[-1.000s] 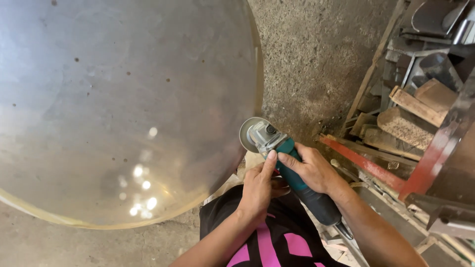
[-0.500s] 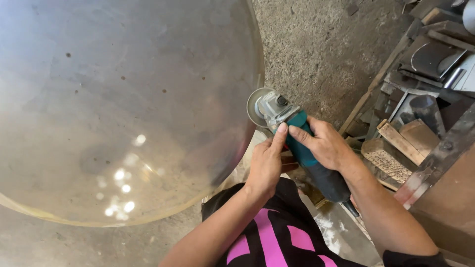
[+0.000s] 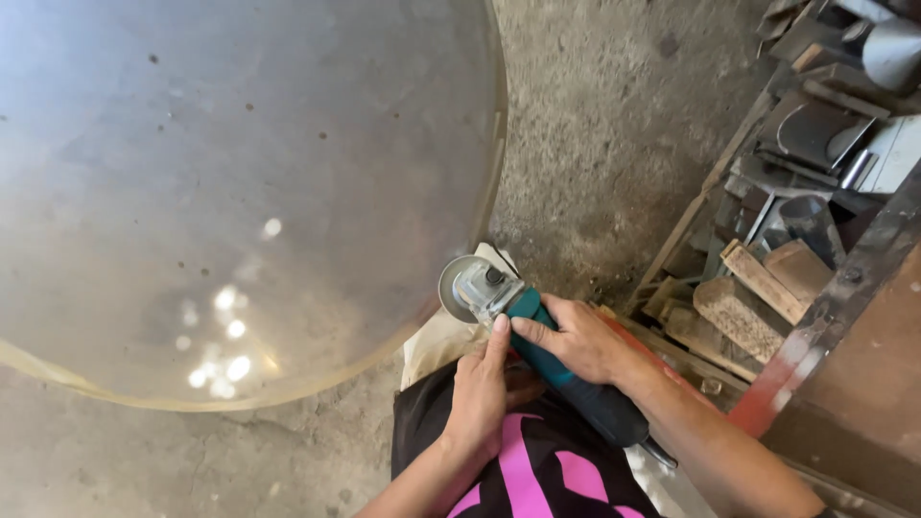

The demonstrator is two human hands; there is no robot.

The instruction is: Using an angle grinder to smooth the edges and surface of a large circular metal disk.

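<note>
Head view: both hands [image 3: 537,360] grip teal grinder [image 3: 537,350].

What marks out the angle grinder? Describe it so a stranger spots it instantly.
Start at the huge round metal sheet filling the left. By its lower right edge, both hands, left hand and right hand, grip the angle grinder. Its teal body, dark handle and grey disc guard set it apart.

Lying right of the metal disc [image 3: 230,192], just beside its rim: the angle grinder [image 3: 537,345], flanked by left hand [image 3: 477,395], right hand [image 3: 580,338], with scrap pile [image 3: 767,278] farther right.
</note>
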